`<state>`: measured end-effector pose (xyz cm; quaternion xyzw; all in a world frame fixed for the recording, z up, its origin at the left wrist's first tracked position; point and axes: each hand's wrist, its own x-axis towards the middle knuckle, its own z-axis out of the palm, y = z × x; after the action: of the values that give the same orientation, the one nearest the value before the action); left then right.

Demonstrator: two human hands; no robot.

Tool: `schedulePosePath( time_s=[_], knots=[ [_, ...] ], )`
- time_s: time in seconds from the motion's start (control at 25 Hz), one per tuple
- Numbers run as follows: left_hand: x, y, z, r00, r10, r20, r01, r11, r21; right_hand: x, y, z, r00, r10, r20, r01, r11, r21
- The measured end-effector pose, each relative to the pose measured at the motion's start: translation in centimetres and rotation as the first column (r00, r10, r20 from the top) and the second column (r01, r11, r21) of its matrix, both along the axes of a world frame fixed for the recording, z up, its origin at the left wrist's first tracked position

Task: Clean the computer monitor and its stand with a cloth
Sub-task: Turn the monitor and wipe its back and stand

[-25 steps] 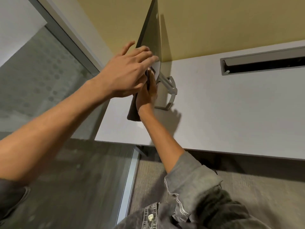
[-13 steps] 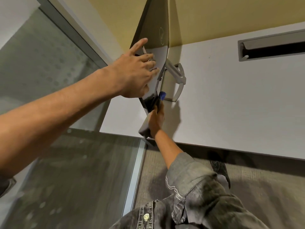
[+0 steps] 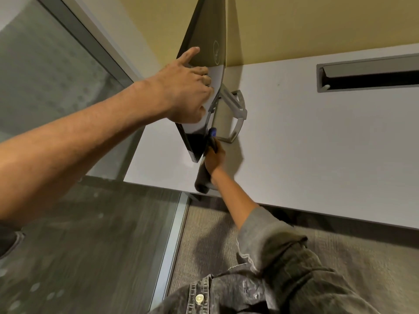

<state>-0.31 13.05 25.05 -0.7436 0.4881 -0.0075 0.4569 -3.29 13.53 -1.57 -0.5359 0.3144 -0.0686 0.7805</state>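
A white desk [image 3: 317, 143] is seen spreading across the right and far part of the scene, with a yellow wall [image 3: 317, 23] behind it and a glass partition [image 3: 56, 87] at the left. A long cable slot [image 3: 367, 74] is set into the desk at the far right. The monitor [image 3: 207, 44] is seen edge-on at the desk's far left, raised on its silver stand [image 3: 235, 109], whose base rests on the desk. The left hand [image 3: 188, 91] is laid over the monitor's near edge, fingers curled round it and the index finger stretched up along the panel. Just below, at the monitor's lower corner, the right hand [image 3: 214, 158] is clenched around a dark cloth [image 3: 201, 180], which hangs down over the desk's near edge. A blue-tipped object [image 3: 213, 132] protrudes above that fist; what it is cannot be told.
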Motion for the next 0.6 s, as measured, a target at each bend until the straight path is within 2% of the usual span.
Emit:
schedulePosePath(
  time_s=[0.04,0.08,0.16,0.2,0.28,0.36,0.48,0.6],
  knots=[
    [0.2,-0.1,0.0,0.999,0.009,-0.032,-0.01,0.999,-0.05,0.3,-1.1,-0.2,0.996,0.057,-0.071,-0.053,0.997,0.061],
    [0.4,-0.1,0.1,0.998,0.024,-0.066,-0.031,0.995,-0.097,0.8,-2.2,-0.1,0.988,0.106,-0.112,-0.1,0.993,0.056],
    [0.7,-0.3,0.3,0.991,0.055,-0.123,-0.075,0.984,-0.161,2.3,-4.5,0.9,0.993,0.096,-0.062,-0.094,0.995,0.03],
    [0.8,-0.5,0.3,0.989,0.061,-0.138,-0.084,0.981,-0.174,3.1,-5.5,1.7,0.996,0.085,-0.007,-0.084,0.994,0.066],
    [1.1,-0.7,0.3,0.986,0.068,-0.151,-0.096,0.979,-0.181,4.7,-6.8,2.4,0.989,0.139,0.059,-0.146,0.981,0.13],
    [1.7,-1.2,0.4,0.984,0.066,-0.167,-0.098,0.976,-0.195,5.1,-7.1,1.9,0.977,0.205,0.059,-0.212,0.966,0.146],
    [3.1,-1.9,0.4,0.981,0.074,-0.179,-0.112,0.971,-0.212,3.6,-6.4,0.9,0.961,0.265,0.079,-0.271,0.958,0.089],
    [4.6,-3.1,0.2,0.978,0.082,-0.192,-0.126,0.966,-0.228,1.7,-6.9,0.1,0.943,0.318,0.097,-0.312,0.947,-0.074]
  ],
)
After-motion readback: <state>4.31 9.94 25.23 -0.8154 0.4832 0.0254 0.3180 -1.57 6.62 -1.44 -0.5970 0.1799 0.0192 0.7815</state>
